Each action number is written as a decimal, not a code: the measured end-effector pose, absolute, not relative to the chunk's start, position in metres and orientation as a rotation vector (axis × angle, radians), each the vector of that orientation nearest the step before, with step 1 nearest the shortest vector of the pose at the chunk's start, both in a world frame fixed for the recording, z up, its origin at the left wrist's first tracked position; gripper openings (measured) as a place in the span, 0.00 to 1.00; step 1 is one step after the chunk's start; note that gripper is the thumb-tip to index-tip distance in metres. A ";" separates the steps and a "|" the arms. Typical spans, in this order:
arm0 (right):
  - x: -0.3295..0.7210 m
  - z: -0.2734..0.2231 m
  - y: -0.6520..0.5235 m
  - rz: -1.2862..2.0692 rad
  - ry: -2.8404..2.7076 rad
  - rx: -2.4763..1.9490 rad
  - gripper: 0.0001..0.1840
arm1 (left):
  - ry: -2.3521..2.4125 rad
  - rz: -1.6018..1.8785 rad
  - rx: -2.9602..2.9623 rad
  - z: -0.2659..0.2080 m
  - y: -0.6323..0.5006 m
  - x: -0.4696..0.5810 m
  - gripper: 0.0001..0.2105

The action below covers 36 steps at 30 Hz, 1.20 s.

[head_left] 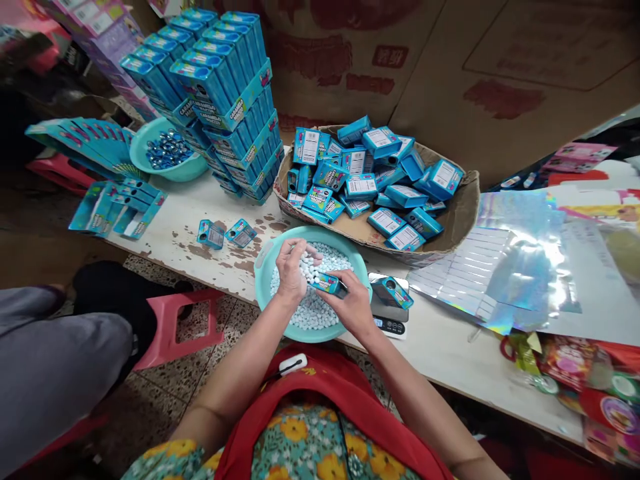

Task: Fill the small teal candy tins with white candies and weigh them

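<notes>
A turquoise basin (264, 293) of small white candies (315, 313) stands in front of me at the table's edge. Over it, my right hand (353, 300) grips a small blue candy box (327, 283), lying on its side with one end towards my left hand. My left hand (293, 267) is cupped around a heap of white candies beside that end of the box. Just right of the basin, another blue candy box (394, 292) rests on a digital scale (393, 327).
Behind the basin, a cut-down carton (465, 220) holds many blue boxes. Stacked box displays (235, 113) and a bowl of dark blue pieces (167, 150) stand back left. Two boxes (241, 233) lie nearer. Shiny sheets (465, 273) cover the right. A seated person's leg (65, 373) and a pink stool (170, 327) are left.
</notes>
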State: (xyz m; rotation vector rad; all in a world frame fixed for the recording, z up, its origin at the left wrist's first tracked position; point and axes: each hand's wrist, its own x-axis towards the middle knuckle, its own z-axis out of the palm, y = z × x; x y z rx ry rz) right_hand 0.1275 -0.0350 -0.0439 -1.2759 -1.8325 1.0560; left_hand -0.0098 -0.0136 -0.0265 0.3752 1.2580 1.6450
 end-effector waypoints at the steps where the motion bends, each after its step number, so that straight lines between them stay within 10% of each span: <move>1: 0.128 -0.042 -0.034 1.051 -1.828 -1.270 0.16 | 1.261 1.647 0.377 -0.026 -0.013 -0.010 0.12; 36: 0.129 -0.071 -0.022 1.211 -1.683 -1.274 0.18 | 1.364 1.590 0.909 -0.040 -0.030 -0.010 0.10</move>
